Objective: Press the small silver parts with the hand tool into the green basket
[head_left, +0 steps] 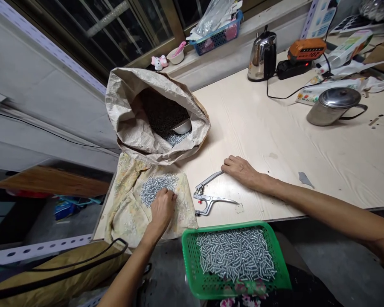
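My left hand (163,209) rests at the edge of a pile of small silver screws (156,187) on a yellowish patterned cloth (128,213). Its fingers are curled together, and whatever they hold is hidden. To the right lie grey hand-press pliers (208,198) with a spring and a red tip, their jaws toward the cloth. My right hand (240,169) is closed at the end of the upper handle, its fingertips partly hidden. Close to my body, a green plastic basket (188,256) holds many similar silver pieces (237,253).
An open woven sack (124,123) of metal pieces, with a pale scoop (182,126) inside, stands behind the cloth. Toward the back right are a kettle (257,59), an orange battery (307,50) on a charger, and a lidded metal mug (326,111). The table's front edge runs below my right arm.
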`<control>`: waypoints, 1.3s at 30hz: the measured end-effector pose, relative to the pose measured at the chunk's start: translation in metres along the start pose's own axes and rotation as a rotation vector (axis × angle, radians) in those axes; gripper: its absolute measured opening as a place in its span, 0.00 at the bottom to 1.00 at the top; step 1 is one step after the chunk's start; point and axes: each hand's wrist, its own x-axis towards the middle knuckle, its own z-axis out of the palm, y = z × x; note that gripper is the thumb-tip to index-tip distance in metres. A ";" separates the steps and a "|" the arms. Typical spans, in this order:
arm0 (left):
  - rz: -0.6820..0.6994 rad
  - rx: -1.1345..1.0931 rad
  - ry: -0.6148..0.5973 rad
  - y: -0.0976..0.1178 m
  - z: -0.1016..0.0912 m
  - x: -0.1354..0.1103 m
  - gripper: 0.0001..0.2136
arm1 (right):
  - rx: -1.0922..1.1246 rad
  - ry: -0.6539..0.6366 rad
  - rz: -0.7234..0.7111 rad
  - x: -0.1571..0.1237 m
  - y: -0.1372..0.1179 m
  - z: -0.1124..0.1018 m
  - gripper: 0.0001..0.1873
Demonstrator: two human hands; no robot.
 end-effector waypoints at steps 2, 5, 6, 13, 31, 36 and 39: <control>0.034 -0.051 0.055 -0.001 0.000 -0.001 0.14 | -0.009 0.010 0.024 -0.003 -0.007 -0.006 0.09; -0.006 -0.293 0.144 0.002 -0.001 -0.008 0.12 | 0.053 0.016 -0.063 -0.015 -0.025 -0.013 0.07; -0.041 -0.418 0.135 0.005 -0.001 -0.012 0.12 | 0.100 -0.003 -0.125 -0.021 -0.032 -0.013 0.08; -0.129 -1.096 -0.070 0.046 0.011 -0.039 0.16 | 0.162 0.014 -0.216 -0.042 -0.049 0.012 0.06; -0.280 -1.157 -0.264 0.067 0.011 -0.044 0.21 | 0.288 -0.025 -0.233 -0.045 -0.038 0.015 0.10; -0.227 -1.139 -0.343 0.060 0.014 -0.036 0.22 | 0.287 -0.041 -0.231 -0.044 -0.038 0.010 0.09; -0.194 -1.109 -0.366 0.057 0.017 -0.034 0.22 | 0.278 -0.050 -0.227 -0.042 -0.039 0.001 0.10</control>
